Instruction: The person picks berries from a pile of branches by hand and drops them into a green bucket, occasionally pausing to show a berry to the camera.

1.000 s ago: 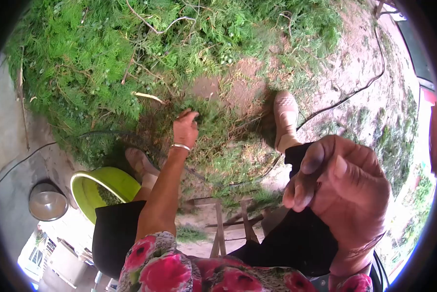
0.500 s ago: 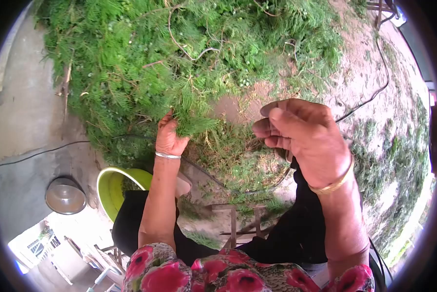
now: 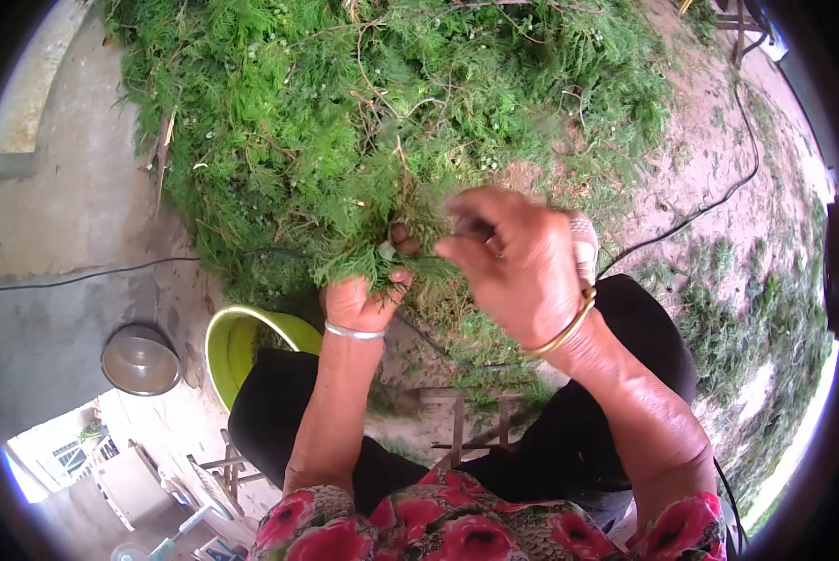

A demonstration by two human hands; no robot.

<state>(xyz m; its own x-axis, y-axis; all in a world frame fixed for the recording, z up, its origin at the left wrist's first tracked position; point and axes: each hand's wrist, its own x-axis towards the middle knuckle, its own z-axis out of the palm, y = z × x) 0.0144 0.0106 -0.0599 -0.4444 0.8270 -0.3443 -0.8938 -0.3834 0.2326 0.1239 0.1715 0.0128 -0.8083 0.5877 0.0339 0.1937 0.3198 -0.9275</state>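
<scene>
My left hand (image 3: 361,297) grips a bunch of feathery green sprigs (image 3: 382,252), lifted in front of me above my knees. A silver bangle circles that wrist. My right hand (image 3: 513,262), with a gold bangle, is at the right side of the same bunch, its fingers pinching into the sprigs; it is blurred. Behind the bunch lies a large heap of the same green foliage (image 3: 345,112) with thin woody stems, spread over the ground.
A lime-green basin (image 3: 237,341) holding some greens stands by my left knee. A metal bowl (image 3: 141,360) lies on the concrete at left. A black cable (image 3: 709,206) runs across the bare earth at right. A wooden stool frame (image 3: 466,421) shows between my legs.
My left hand took hold of sprigs on the ground and lifted them. My right hand swung in from the right and now touches the bunch.
</scene>
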